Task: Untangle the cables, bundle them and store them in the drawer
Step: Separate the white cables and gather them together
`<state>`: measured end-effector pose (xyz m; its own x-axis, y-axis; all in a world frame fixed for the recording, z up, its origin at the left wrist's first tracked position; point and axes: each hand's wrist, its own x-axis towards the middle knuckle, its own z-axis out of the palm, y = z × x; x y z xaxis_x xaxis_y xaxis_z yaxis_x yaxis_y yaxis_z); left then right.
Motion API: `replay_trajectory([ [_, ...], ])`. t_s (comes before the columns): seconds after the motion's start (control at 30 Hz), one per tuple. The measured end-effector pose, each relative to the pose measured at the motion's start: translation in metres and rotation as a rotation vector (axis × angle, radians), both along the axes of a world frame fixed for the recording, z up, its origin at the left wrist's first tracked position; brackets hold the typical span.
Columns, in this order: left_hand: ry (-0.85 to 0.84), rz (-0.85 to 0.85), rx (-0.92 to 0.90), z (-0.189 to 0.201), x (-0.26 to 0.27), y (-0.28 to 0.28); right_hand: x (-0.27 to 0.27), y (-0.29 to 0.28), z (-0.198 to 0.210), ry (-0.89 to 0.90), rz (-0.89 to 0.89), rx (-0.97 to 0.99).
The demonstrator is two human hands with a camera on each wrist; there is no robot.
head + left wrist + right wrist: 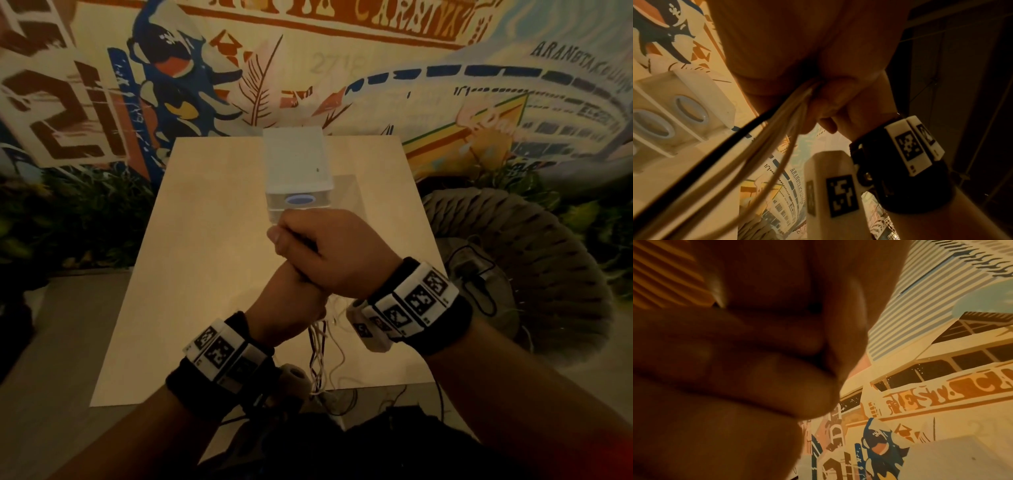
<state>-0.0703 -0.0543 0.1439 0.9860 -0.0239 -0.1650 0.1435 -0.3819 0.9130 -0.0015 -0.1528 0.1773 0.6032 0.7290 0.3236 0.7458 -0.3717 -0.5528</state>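
My two hands meet in fists above the middle of the pale table. The right hand sits on top of the left hand, and both grip the cables. Thin white and dark strands hang from the fists down past the table's near edge. In the left wrist view the cables, one black and several white, run out from where the left hand meets the right hand. The right hand shows only curled fingers in its own view. Just beyond the fists stands the white drawer unit with its drawers closed.
A round woven seat stands right of the table with a dark cord and adapter on it. A painted mural wall rises behind the table, with dark plants at the left. More loose cords lie below the table's near edge.
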Motion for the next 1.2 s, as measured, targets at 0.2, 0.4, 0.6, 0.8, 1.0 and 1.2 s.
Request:
replay_trajectory([
  [0.2,-0.109,0.057,0.157,-0.003,0.01,-0.002,-0.002,0.0,0.002,-0.225,-0.019,0.087],
  [0.4,-0.021,0.09,0.08,0.002,0.006,0.004,-0.007,-0.002,-0.016,-0.008,-0.033,0.098],
  [0.6,-0.034,0.012,-0.349,0.001,0.01,0.008,-0.005,-0.015,-0.021,0.186,0.017,0.206],
  [0.8,-0.115,0.083,-0.426,0.007,0.01,0.015,-0.008,-0.018,-0.043,0.897,0.035,0.419],
  [1.0,-0.106,0.132,-0.539,0.008,0.01,0.019,-0.006,-0.026,-0.06,1.074,0.271,0.117],
  [1.2,0.046,0.103,-0.721,-0.001,0.013,0.03,-0.025,-0.03,-0.11,1.148,0.047,-0.078],
])
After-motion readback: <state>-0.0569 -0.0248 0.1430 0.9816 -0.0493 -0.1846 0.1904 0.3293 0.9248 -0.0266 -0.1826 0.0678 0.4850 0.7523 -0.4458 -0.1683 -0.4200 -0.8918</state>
